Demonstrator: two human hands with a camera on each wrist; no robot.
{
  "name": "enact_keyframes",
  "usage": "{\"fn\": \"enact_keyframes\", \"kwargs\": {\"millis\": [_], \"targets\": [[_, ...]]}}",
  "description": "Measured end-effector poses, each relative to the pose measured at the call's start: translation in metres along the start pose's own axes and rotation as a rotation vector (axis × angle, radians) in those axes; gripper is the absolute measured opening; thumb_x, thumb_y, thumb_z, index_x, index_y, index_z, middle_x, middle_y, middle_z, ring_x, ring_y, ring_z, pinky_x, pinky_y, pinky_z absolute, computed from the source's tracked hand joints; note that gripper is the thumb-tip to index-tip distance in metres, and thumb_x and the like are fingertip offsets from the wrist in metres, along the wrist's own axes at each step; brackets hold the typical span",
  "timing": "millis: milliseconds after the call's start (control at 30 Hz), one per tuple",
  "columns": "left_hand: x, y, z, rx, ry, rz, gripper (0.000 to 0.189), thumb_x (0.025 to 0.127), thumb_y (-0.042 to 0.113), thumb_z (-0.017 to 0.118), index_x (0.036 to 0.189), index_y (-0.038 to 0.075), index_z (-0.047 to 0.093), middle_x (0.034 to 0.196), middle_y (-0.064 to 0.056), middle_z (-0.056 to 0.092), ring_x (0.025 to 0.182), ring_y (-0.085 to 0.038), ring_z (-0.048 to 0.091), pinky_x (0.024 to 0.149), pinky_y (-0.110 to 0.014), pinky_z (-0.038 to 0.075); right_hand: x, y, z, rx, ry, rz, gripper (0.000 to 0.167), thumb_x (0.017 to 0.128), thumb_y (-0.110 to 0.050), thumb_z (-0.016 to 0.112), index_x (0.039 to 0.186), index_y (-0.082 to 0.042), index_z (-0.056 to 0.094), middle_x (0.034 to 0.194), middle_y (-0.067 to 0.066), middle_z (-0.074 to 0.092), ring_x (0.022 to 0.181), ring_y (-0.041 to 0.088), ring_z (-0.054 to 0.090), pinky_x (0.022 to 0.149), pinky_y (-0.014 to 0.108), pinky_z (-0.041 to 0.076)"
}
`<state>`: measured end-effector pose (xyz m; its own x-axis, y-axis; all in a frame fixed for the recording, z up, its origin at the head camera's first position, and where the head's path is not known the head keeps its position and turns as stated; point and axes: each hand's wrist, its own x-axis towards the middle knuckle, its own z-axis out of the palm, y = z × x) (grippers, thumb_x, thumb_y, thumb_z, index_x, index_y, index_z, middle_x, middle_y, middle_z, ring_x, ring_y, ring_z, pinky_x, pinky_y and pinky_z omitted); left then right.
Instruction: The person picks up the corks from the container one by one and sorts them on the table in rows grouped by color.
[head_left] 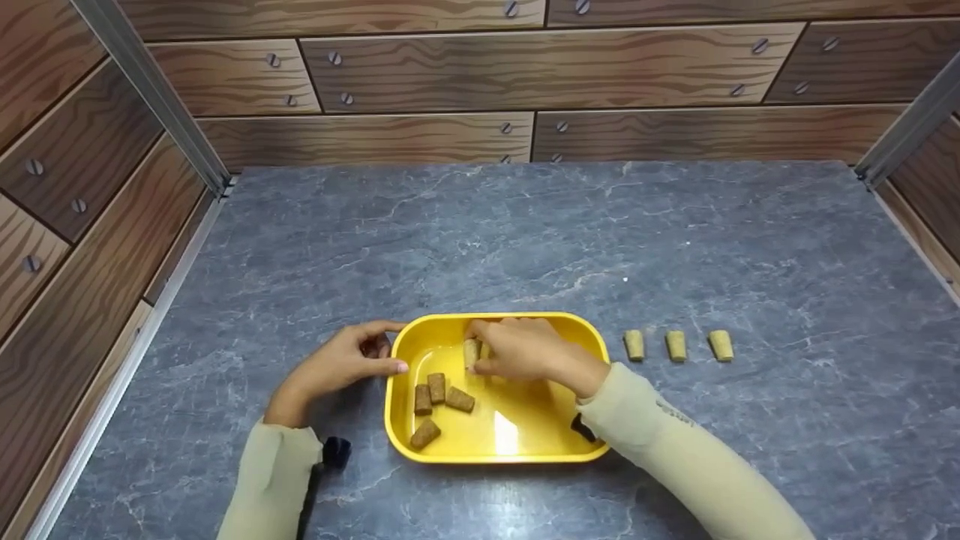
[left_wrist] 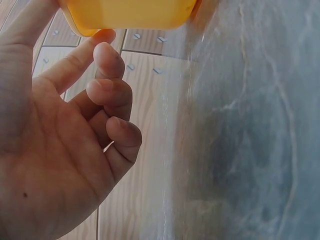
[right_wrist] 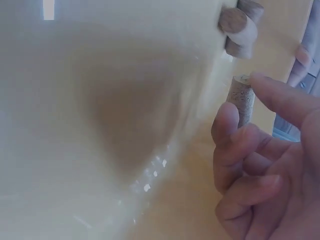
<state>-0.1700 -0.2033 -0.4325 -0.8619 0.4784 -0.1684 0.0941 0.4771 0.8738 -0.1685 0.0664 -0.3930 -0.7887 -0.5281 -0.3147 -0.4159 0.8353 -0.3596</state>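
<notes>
A light cork stopper (head_left: pixel 471 355) is pinched between the thumb and index finger of my right hand (head_left: pixel 525 349), inside the yellow tray (head_left: pixel 495 459) near its far wall. The right wrist view shows this speckled cork (right_wrist: pixel 242 100) at the fingertips, the other fingers curled. My left hand (head_left: pixel 345 358) holds the tray's left end, thumb on the rim and index finger at the far corner. In the left wrist view its remaining fingers are curled beside the tray (left_wrist: pixel 135 15). Several darker brown corks (head_left: pixel 436 388) lie in the tray's left part.
Three light tapered corks (head_left: pixel 676 346) stand or lie in a row on the grey marbled table (head_left: pixel 480 240), right of the tray; which, I cannot tell. Wood-patterned walls (head_left: pixel 540 67) close off the back and sides.
</notes>
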Motion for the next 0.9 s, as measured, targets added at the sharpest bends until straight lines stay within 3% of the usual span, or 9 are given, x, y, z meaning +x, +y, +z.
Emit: {"fn": "enact_keyframes", "kwargs": {"millis": [167,333,600,900], "targets": [[0.0,-0.001,0.0,0.011,0.0,0.003,0.055,0.084,0.026,0.076,0.132,0.006,0.058,0.082,-0.001,0.054,0.072,-0.014,0.045,0.066,-0.021,0.039,-0.009,0.002,-0.015,0.093,0.023,-0.026,0.034,0.091,-0.036,0.065,0.119,-0.017,0.059,0.08,-0.002,0.062,0.06,0.013,0.053,0.06,0.032,0.043],[-0.001,-0.002,-0.001,0.011,-0.003,0.004,0.055,0.084,0.026,0.075,0.132,0.005,0.058,0.083,-0.001,0.054,0.073,-0.014,0.046,0.066,-0.021,0.039,-0.017,-0.001,-0.034,0.125,0.058,-0.053,0.043,0.092,-0.036,0.065,0.128,-0.014,0.057,0.077,-0.001,0.061,0.062,0.012,0.052,0.057,0.028,0.041],[-0.001,-0.002,-0.001,0.002,-0.001,-0.001,0.053,0.084,0.021,0.075,0.132,0.006,0.058,0.082,-0.002,0.053,0.072,-0.014,0.046,0.065,-0.021,0.039,-0.035,0.002,-0.064,0.155,0.118,-0.044,0.041,0.093,-0.035,0.063,0.13,-0.018,0.057,0.079,0.0,0.061,0.063,0.013,0.052,0.057,0.027,0.041],[0.0,0.0,0.0,0.017,-0.005,0.003,0.052,0.084,0.022,0.075,0.132,0.007,0.058,0.082,-0.003,0.053,0.072,-0.015,0.045,0.065,-0.021,0.039,-0.045,0.022,-0.067,0.239,0.173,-0.076,0.046,0.093,-0.031,0.064,0.135,-0.016,0.053,0.082,0.002,0.061,0.061,0.012,0.048,0.057,0.027,0.04]]}}
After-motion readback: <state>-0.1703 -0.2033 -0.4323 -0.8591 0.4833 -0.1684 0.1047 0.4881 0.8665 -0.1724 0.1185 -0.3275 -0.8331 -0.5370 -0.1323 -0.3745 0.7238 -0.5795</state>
